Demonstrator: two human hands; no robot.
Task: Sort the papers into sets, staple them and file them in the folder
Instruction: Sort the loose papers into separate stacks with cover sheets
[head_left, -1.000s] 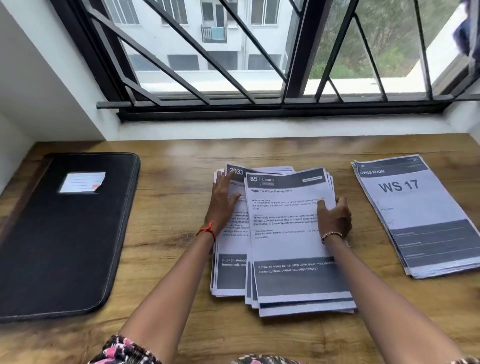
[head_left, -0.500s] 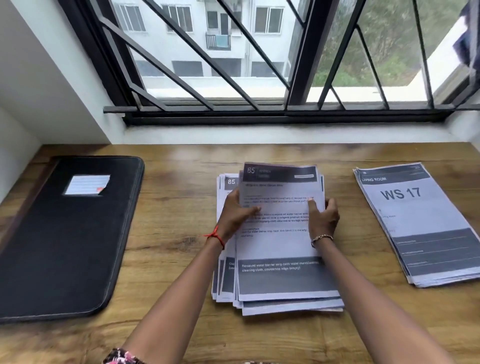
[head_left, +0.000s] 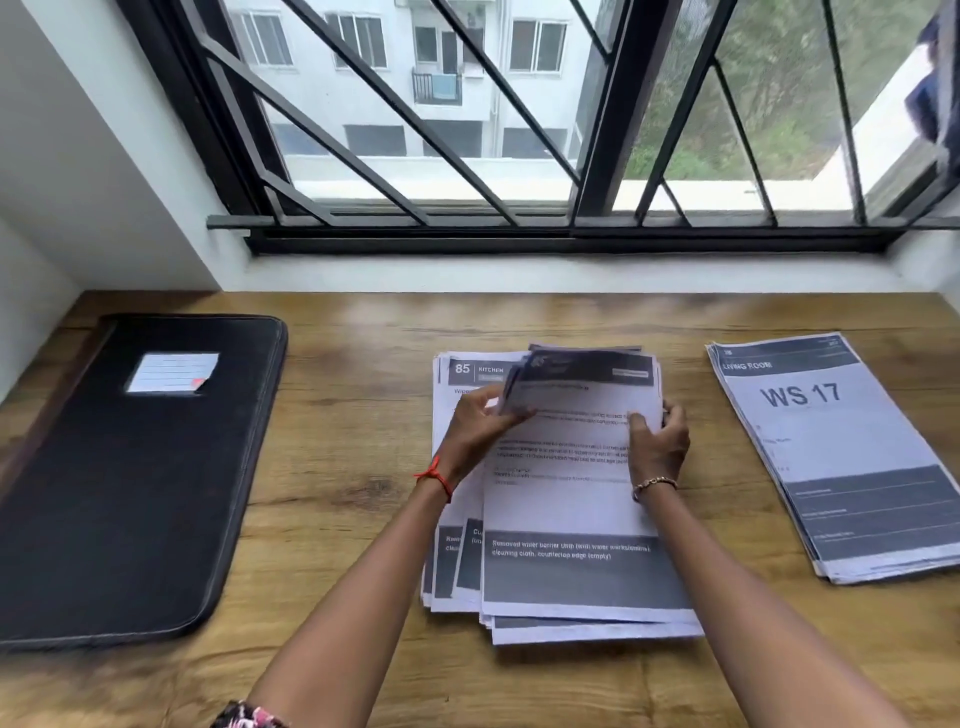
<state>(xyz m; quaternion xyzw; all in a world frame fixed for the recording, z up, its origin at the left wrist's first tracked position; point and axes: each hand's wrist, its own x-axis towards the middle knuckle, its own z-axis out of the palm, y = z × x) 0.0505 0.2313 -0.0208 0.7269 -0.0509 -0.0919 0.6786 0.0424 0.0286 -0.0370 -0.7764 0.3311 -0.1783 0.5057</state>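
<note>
A loose pile of printed sheets (head_left: 566, 582) lies in the middle of the wooden table (head_left: 353, 467). My left hand (head_left: 475, 431) pinches the left edge of the top sheets, whose upper left corner curls up. My right hand (head_left: 657, 447) grips their right edge, thumb on top. To the left, underneath, a sheet headed "85 KITCHEN" (head_left: 467, 370) shows. A second stack headed "WS 17" (head_left: 836, 457) lies at the right. The black folder (head_left: 130, 478) lies shut at the left, with a white label on its cover.
A barred window (head_left: 467, 130) and its white sill run along the table's far edge. A white wall closes off the left side. No stapler is in view.
Both hands have closed in on the top sheets and lifted their upper part off the pile; the upper left corner now bends up. The view has tilted slightly.
</note>
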